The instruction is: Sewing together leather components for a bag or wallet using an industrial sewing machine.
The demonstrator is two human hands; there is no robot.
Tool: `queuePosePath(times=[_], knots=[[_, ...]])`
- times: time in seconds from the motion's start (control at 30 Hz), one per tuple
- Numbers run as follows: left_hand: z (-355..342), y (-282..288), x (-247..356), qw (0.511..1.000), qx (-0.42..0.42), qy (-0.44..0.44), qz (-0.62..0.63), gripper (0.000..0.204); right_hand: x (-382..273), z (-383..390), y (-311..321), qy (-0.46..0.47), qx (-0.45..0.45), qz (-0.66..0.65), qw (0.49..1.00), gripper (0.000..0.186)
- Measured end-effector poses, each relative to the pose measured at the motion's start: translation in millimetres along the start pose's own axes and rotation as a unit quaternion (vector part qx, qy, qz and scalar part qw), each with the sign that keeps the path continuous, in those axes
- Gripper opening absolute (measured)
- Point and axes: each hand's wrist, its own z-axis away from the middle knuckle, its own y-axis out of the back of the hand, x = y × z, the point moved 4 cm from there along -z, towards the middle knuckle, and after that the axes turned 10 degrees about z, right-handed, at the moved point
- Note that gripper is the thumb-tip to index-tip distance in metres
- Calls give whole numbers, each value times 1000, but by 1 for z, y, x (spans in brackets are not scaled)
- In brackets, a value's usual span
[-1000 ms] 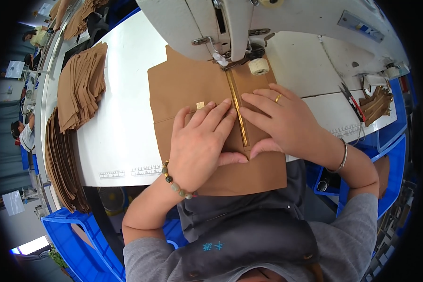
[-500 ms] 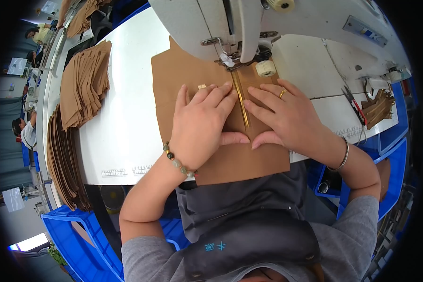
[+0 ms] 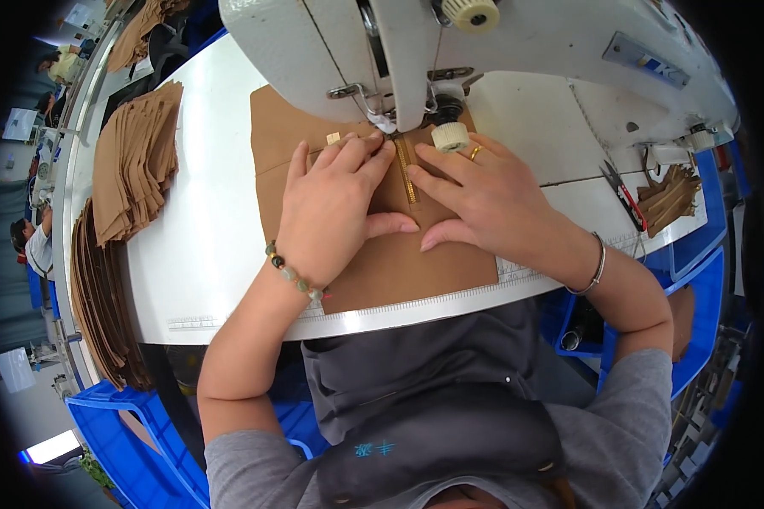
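A flat brown panel (image 3: 399,276), which looks like leather, lies on the white table with its far part under the head of a sewing machine (image 3: 535,38). A gold-toothed zipper (image 3: 412,182) runs up its middle toward the presser foot (image 3: 388,124). My left hand (image 3: 331,204) rests open on the panel left of the zipper, fingers stretched forward. Right of the zipper, my right hand (image 3: 492,199) lies open with its fingers spread on the panel. Both thumbs point inward near the zipper's close end. The machine head hides the needle point.
Stacked brown pieces (image 3: 136,165) lie at the table's left, with more folded ones (image 3: 102,297) hanging beside them. Red-handled scissors (image 3: 626,199) and brown scraps (image 3: 672,202) sit at the right. Blue bins (image 3: 136,424) stand below the table edge. People work in the left background.
The panel has slid farther under the machine, away from me, and less of the zipper shows. Both hands have moved along with it and stay flat. The whole view has shifted slightly.
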Motion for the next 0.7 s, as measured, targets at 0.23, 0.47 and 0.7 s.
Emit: queuePosePath(times=[0.23,0.47,0.7], knots=[[31,-8,16,996,71,-23,56,51,-7,8,8,14,-2,-58,998,57],[37,-6,21,995,59,-35,72,48,-10,7,9,16,-10,-48,999,56],[23,-6,12,996,55,-39,52,50,-3,-3,1,8,-10,-53,998,57]])
